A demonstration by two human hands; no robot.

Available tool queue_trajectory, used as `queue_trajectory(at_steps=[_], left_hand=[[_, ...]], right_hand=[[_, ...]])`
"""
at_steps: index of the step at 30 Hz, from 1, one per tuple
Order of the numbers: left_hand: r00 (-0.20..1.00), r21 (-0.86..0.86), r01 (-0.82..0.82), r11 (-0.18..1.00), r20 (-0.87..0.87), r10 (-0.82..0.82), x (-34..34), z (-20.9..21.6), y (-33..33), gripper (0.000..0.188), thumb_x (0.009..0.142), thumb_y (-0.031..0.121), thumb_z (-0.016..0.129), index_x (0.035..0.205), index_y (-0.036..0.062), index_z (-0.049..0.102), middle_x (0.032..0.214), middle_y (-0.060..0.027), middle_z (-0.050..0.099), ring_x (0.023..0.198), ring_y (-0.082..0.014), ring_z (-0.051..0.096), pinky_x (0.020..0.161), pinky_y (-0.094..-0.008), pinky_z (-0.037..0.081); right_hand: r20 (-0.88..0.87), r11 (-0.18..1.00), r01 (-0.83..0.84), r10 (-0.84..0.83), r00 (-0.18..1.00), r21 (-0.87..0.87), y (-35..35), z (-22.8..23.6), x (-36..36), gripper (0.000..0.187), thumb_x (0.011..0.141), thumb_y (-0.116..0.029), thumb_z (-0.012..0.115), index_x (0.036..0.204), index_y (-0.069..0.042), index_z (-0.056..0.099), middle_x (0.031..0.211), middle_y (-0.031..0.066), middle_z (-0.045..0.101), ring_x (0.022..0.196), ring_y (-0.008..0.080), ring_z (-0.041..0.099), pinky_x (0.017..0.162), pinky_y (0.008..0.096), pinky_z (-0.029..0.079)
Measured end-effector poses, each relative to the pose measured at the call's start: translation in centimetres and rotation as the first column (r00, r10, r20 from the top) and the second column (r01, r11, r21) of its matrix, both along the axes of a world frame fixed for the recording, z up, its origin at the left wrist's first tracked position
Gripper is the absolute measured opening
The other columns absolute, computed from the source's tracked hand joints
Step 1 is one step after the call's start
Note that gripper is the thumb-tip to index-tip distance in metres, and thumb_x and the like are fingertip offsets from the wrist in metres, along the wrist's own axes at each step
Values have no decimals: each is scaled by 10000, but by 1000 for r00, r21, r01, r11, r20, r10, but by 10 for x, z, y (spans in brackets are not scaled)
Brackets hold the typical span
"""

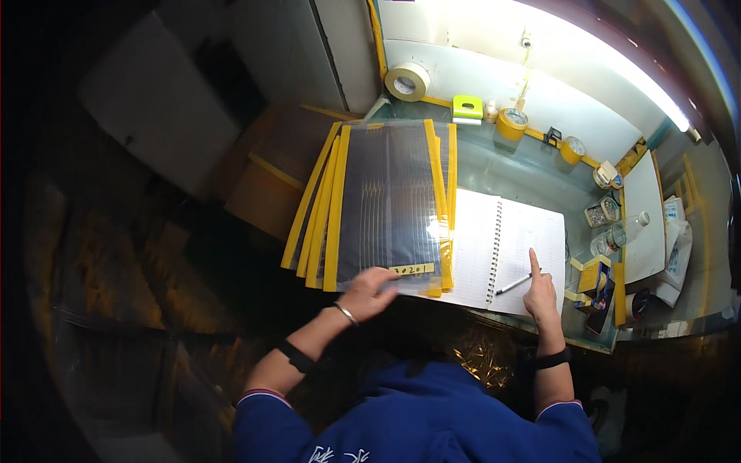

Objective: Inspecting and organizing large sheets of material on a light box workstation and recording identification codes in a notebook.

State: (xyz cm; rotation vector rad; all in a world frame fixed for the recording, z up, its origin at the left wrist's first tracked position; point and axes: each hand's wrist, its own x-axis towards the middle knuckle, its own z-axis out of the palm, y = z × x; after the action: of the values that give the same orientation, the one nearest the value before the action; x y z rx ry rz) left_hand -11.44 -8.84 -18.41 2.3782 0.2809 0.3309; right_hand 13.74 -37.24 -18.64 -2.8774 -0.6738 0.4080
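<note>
A stack of clear, dark-tinted plastic sheets [394,170] with yellow edge strips lies fanned out on the glass-topped table. Beside a yellow label strip [413,269] with handwriting, my left hand [369,293] is at the stack's near edge, thumb apart from the fingers, which are slightly blurred. To the right, an open spiral notebook [519,231] is partly covered by the stack. My right hand [542,293] is over its right page, index finger stretched out and the others curled. A pen [513,285] slants across the page to that index finger; whether the hand touches it is unclear.
Along the table's back edge stand a tape roll [407,82], a green hole punch [467,107] and yellow tape rolls [512,123]. Jars [602,212] and a clear bottle [636,224] line the right side, with a yellow holder [593,278] nearer me.
</note>
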Motion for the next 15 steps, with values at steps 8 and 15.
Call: queue_trajectory(at_steps=[8, 15], left_hand=[[524, 39, -841, 540, -195, 829, -92, -72, 198, 652, 774, 320, 686, 1251, -22, 405, 1233, -221, 473, 1147, -311, 462, 951, -407, 381], [812, -737, -556, 385, -383, 440, -113, -105, 252, 223, 868, 182, 618, 968, -17, 610, 844, -60, 637, 715, -137, 629, 621, -266, 517]], right_hand=[[-333, 829, -10, 235, 913, 559, 78, 3, -65, 260, 833, -151, 606, 1044, 1, 621, 920, 160, 634, 784, 230, 624, 725, 308, 497], [-974, 860, 485, 216, -69, 156, 156, -35, -170, 636, 894, -436, 521, 1236, 84, 391, 1152, 204, 538, 1002, 249, 576, 901, 328, 480]])
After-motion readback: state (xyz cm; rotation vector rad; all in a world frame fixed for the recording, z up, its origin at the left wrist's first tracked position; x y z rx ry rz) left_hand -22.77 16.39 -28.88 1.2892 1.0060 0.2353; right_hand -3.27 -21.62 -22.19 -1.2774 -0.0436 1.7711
